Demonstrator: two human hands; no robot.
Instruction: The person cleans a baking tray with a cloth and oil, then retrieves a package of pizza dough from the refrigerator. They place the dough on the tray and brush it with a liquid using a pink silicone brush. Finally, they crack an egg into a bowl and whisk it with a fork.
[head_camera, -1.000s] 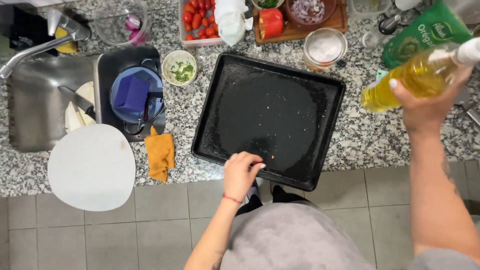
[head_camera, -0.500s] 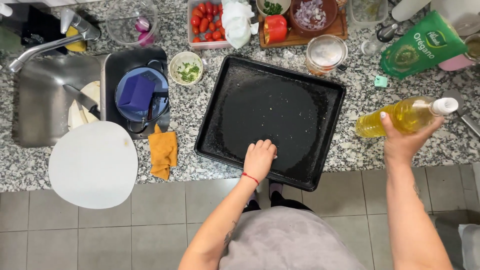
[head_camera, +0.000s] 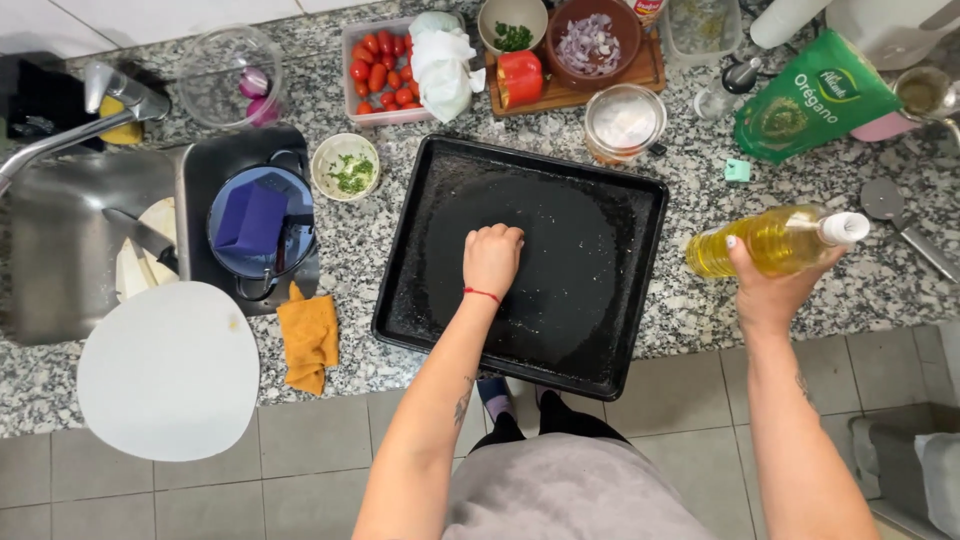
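Observation:
A black baking tray (head_camera: 620, 300) lies on the granite counter, its surface shiny in the middle. My left hand (head_camera: 492, 260) rests inside the tray near its centre-left, fingers curled down against the metal, a red thread around the wrist. My right hand (head_camera: 768, 290) holds a plastic bottle of yellow oil (head_camera: 775, 240) with a white cap, lying nearly level just right of the tray, above the counter.
A steel sink (head_camera: 60, 250) with a knife and a faucet sits at the left. A blue pot (head_camera: 255, 235), a small herb bowl (head_camera: 345, 166), an orange cloth (head_camera: 310, 340), a white round board (head_camera: 165, 370), tomatoes (head_camera: 380, 75), a cutting board (head_camera: 580, 75), a jar (head_camera: 623, 122) and a green pouch (head_camera: 815, 100) surround the tray.
My left hand has slid from the tray's front edge up to its middle. My right hand has lowered the oil bottle and brought it closer to the tray's right side.

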